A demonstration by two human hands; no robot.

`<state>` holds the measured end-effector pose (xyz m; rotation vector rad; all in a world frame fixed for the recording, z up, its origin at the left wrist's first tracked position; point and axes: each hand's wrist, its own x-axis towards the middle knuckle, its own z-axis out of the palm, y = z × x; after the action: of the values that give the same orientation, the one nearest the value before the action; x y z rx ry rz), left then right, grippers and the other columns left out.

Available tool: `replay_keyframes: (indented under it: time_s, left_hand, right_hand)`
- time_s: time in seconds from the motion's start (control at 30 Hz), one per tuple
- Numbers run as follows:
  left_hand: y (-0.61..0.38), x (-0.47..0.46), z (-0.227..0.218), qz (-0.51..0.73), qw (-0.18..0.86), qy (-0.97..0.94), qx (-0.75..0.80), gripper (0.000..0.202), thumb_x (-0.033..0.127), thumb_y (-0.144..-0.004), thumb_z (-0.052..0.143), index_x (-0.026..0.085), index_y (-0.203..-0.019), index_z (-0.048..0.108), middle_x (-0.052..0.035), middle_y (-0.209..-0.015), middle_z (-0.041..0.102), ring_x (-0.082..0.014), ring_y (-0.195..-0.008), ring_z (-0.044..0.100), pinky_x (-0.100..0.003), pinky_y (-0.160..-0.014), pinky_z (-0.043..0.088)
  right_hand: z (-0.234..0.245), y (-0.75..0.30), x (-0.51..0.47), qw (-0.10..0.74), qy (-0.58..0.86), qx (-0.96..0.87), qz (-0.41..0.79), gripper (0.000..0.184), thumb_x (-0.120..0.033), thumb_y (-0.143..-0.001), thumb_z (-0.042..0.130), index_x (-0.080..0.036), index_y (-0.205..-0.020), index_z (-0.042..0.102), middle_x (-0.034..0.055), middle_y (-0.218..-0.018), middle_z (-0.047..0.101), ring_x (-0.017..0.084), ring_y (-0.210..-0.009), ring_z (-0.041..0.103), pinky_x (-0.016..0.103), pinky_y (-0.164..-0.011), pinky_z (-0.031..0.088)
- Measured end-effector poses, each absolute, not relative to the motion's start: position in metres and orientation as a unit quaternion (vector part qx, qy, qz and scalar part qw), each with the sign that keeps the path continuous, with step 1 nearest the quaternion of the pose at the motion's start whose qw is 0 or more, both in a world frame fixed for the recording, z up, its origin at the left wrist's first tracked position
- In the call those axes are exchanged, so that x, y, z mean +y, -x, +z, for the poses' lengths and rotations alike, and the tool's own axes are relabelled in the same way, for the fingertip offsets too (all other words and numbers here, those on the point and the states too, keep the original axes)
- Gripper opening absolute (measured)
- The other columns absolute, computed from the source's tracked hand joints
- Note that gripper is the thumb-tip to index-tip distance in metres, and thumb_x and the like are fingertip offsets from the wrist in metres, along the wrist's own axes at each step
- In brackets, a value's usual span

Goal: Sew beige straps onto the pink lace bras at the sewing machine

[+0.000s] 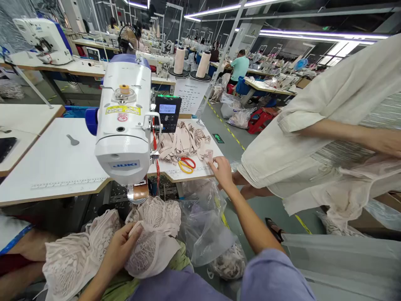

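Observation:
My left hand is closed on the edge of a beige lace bra, which lies over my lap in front of the sewing machine. More lace cups spread to the left of that hand. Stretched out to the right, my right hand pinches the end of a beige fabric strip between thumb and forefinger. That strip is at the edge of a pile of similar strips on the white table. Scissors with red and yellow handles lie just left of my right hand.
A control panel and two thread cones stand behind the machine head. Below the table edge hangs a clear plastic bag. At the right, close by, a person in a light shirt stands holding pale fabric.

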<state>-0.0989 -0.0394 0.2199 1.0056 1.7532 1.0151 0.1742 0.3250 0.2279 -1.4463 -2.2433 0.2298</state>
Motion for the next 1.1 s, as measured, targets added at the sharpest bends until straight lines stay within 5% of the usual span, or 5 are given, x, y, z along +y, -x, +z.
replay_keyframes:
  time_s: [0.1,0.3,0.57,0.83,1.1]
  left_hand:
    - [0.094,-0.042,0.242,0.380,0.437,-0.456,0.676,0.044,0.057,-0.090,0.054,0.019,-0.069,0.057,0.0002,-0.065,0.053,-0.0163,-0.063,0.050,-0.025,-0.060,0.038]
    - [0.069,-0.033,0.272,0.404,0.319,-0.546,0.660,0.018,0.035,-0.085,0.066,0.019,-0.092,0.067,-0.0048,-0.089,0.067,-0.0199,-0.085,0.060,-0.029,-0.078,0.045]
    - [0.097,-0.034,0.232,0.322,0.596,-0.452,0.580,0.044,0.053,-0.091,0.055,0.017,-0.066,0.053,0.0047,-0.059,0.042,-0.0105,-0.057,0.040,-0.023,-0.056,0.030]
    - [0.110,-0.038,0.230,0.317,0.589,-0.459,0.585,0.045,0.054,-0.092,0.055,0.016,-0.067,0.056,0.0041,-0.059,0.040,-0.0102,-0.057,0.038,-0.023,-0.055,0.028]
    - [0.098,-0.028,0.231,0.330,0.570,-0.466,0.592,0.045,0.046,-0.094,0.052,0.018,-0.061,0.042,0.0051,-0.056,0.035,-0.0088,-0.053,0.033,-0.024,-0.053,0.025]
  right_hand:
    - [0.230,-0.149,0.242,0.323,0.459,-0.794,0.232,0.023,-0.043,-0.093,0.053,-0.021,-0.086,0.057,0.0050,-0.084,0.061,0.020,-0.079,0.055,0.032,-0.074,0.044]
    - [0.217,-0.083,0.095,0.181,0.275,-0.637,0.697,0.028,-0.045,-0.082,0.069,-0.023,-0.095,0.057,-0.0015,-0.077,0.060,0.015,-0.063,0.058,0.028,-0.060,0.049]
    - [0.210,-0.068,0.107,0.273,0.351,-0.544,0.711,0.028,-0.039,-0.077,0.076,-0.021,-0.093,0.062,-0.0028,-0.076,0.061,0.010,-0.058,0.055,0.023,-0.056,0.048]
    - [0.186,-0.078,0.159,0.413,0.425,-0.414,0.691,0.038,-0.044,-0.067,0.085,-0.022,-0.083,0.059,-0.0060,-0.073,0.056,0.005,-0.054,0.048,0.015,-0.051,0.045]
    - [0.170,-0.060,0.065,-0.003,0.297,-0.431,0.852,0.050,-0.069,-0.083,0.062,-0.020,-0.088,0.070,0.0026,-0.070,0.066,0.017,-0.066,0.061,0.029,-0.059,0.049]
